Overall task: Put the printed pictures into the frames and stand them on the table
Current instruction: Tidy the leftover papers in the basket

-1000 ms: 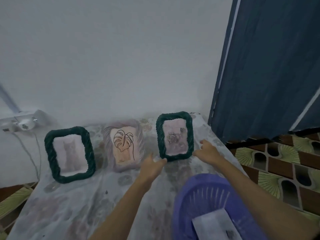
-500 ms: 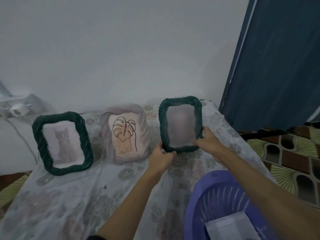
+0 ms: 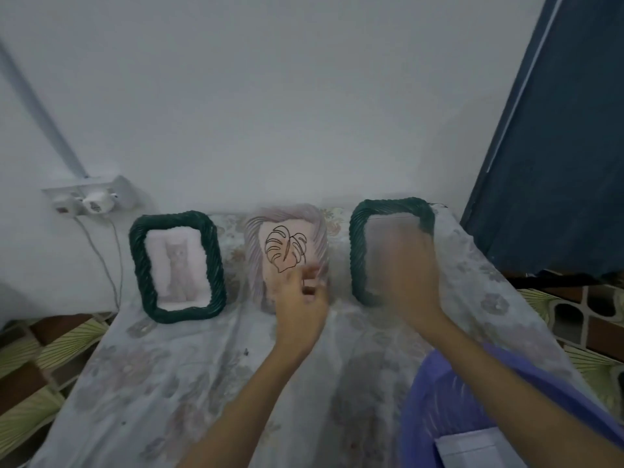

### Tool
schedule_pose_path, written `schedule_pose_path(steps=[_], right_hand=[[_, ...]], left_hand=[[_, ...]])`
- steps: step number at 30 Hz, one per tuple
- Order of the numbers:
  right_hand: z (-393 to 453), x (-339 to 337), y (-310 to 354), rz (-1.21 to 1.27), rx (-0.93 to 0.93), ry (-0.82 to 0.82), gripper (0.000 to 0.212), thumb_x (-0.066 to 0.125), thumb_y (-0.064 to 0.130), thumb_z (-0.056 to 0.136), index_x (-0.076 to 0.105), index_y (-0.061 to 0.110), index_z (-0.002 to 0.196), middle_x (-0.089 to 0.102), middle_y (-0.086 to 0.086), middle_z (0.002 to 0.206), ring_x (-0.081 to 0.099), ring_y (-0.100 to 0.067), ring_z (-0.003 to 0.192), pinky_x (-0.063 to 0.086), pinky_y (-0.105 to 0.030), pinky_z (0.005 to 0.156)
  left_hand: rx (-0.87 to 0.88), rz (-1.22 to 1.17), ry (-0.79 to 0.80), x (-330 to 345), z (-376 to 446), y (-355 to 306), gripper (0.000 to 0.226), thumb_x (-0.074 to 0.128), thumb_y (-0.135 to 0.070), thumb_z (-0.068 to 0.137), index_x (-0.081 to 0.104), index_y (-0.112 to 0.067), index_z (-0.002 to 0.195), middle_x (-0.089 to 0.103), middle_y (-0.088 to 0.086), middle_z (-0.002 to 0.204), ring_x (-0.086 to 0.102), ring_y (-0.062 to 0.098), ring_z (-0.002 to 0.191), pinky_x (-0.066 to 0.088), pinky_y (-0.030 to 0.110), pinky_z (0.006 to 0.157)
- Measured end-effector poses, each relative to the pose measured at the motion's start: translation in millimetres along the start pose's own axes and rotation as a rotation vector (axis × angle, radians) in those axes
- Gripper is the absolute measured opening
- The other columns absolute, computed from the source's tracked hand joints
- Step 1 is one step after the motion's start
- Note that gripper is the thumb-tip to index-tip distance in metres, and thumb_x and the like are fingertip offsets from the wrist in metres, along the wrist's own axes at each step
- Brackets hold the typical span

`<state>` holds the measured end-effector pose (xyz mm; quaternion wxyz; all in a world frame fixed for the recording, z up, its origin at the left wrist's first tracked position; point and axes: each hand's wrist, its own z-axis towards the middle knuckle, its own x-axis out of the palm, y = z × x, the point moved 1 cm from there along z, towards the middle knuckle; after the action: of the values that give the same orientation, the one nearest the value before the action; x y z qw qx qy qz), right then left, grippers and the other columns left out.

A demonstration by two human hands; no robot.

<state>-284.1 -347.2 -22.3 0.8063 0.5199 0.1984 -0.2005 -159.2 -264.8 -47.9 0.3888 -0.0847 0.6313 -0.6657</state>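
Note:
Three picture frames stand in a row at the back of the cloth-covered table [image 3: 169, 373], against the wall. The left green frame [image 3: 140, 261] holds a cat picture. The pale middle frame [image 3: 255, 238] holds a leaf line drawing. The right green frame [image 3: 358, 255] has its picture hidden behind my blurred right hand [image 3: 407, 282], whose fingers reach up across the frame's face. My left hand [image 3: 300, 309] hovers in front of the middle frame's lower right corner, fingers loosely curled and holding nothing.
A purple plastic basket [image 3: 435, 393] sits at the table's near right corner with a white sheet of paper [image 3: 472, 447] inside. A wall socket with plugs and cables [image 3: 89, 197] is at the left. A dark blue door [image 3: 557, 163] stands to the right.
Both hands held the right green frame by its lower corners. My left hand has let go and drawn left toward the middle frame. My right hand has shifted up over the frame's front.

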Motion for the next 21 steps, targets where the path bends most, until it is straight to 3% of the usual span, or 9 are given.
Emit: schedule_pose_path(steps=[3,5,7,9,12,14,16,18,21], right_hand=[[-31.5,36.5,39.1,0.092,-0.216,0.202,0.015,0.053,0.0,0.083,0.054,0.005,0.098,0.051,-0.002,0.09,0.048,-0.016,0.08,0.045,-0.031,0.071],[-52.3,67.4,60.3,0.142,-0.24,0.392,0.01,0.051,0.005,0.088,0.054,0.007,0.097,0.051,-0.001,0.088,0.049,-0.015,0.078,0.046,-0.029,0.069],[-66.4,98.3,77.4,0.131,-0.197,0.611,0.022,0.048,0.009,0.091,0.051,0.009,0.113,0.05,-0.001,0.101,0.05,-0.016,0.088,0.044,-0.024,0.072],[-74.6,129.7,87.1,0.089,-0.101,0.785,0.046,0.047,0.01,0.091,0.037,0.01,0.136,0.045,-0.006,0.127,0.05,-0.022,0.107,0.047,-0.028,0.082],[-86.8,180.5,94.3,0.14,0.095,0.867,0.073,0.051,0.009,0.085,0.015,0.015,0.148,0.023,-0.008,0.152,0.033,-0.031,0.134,0.041,-0.041,0.103],[-92.2,209.4,98.1,0.243,0.25,0.842,0.079,0.055,0.007,0.082,0.012,0.016,0.148,0.027,-0.008,0.151,0.034,-0.029,0.134,0.048,-0.034,0.091],[-94.6,224.1,101.0,0.32,0.329,0.799,0.079,0.054,0.004,0.08,0.013,0.017,0.147,0.034,-0.007,0.146,0.042,-0.027,0.126,0.047,-0.023,0.074],[-96.4,226.8,105.7,0.355,0.343,0.711,0.073,0.054,0.001,0.08,0.022,0.017,0.143,0.045,-0.007,0.137,0.048,-0.025,0.119,0.045,-0.024,0.076],[-99.4,217.9,106.1,0.395,0.315,0.621,0.059,0.05,-0.004,0.079,0.037,0.019,0.132,0.053,-0.001,0.119,0.052,-0.019,0.107,0.043,-0.025,0.083]], left_hand=[[0.095,0.032,-0.283,-56.7,2.8,17.3,0.019,0.056,-0.001,0.089,0.058,-0.012,0.104,0.05,0.006,0.11,0.053,0.002,0.076,0.044,0.005,0.064],[0.093,0.071,-0.467,-100.8,8.8,36.3,0.019,0.055,-0.002,0.09,0.056,-0.008,0.107,0.042,0.005,0.112,0.053,0.007,0.084,0.045,0.01,0.07],[0.015,0.099,-0.619,-141.9,15.9,57.9,0.026,0.054,-0.003,0.09,0.052,-0.006,0.116,0.037,0.009,0.119,0.048,0.017,0.103,0.044,0.025,0.086],[-0.145,0.083,-0.682,-172.4,22.8,81.0,0.039,0.053,-0.002,0.09,0.044,-0.003,0.128,0.034,0.016,0.133,0.042,0.024,0.118,0.037,0.031,0.099],[-0.454,0.03,-0.503,-196.6,30.2,112.6,0.063,0.053,-0.006,0.089,0.025,-0.006,0.145,0.028,0.016,0.149,0.036,0.034,0.131,0.033,0.045,0.108],[-0.533,-0.042,-0.33,-196.9,32.5,126.1,0.068,0.05,-0.007,0.09,0.016,-0.011,0.149,0.027,0.012,0.152,0.032,0.033,0.136,0.031,0.046,0.11],[-0.517,-0.093,-0.202,-191.5,34.8,132.8,0.064,0.047,-0.005,0.09,0.023,-0.015,0.148,0.035,0.006,0.149,0.037,0.03,0.133,0.033,0.045,0.109],[-0.487,-0.073,-0.165,-189.7,37.3,139.1,0.052,0.047,-0.003,0.086,0.043,-0.016,0.136,0.053,0.007,0.132,0.051,0.028,0.114,0.043,0.045,0.1],[-0.459,-0.062,-0.173,-186.5,38.0,143.6,0.04,0.049,-0.001,0.084,0.053,-0.018,0.12,0.06,0.007,0.114,0.054,0.023,0.096,0.046,0.038,0.085]])
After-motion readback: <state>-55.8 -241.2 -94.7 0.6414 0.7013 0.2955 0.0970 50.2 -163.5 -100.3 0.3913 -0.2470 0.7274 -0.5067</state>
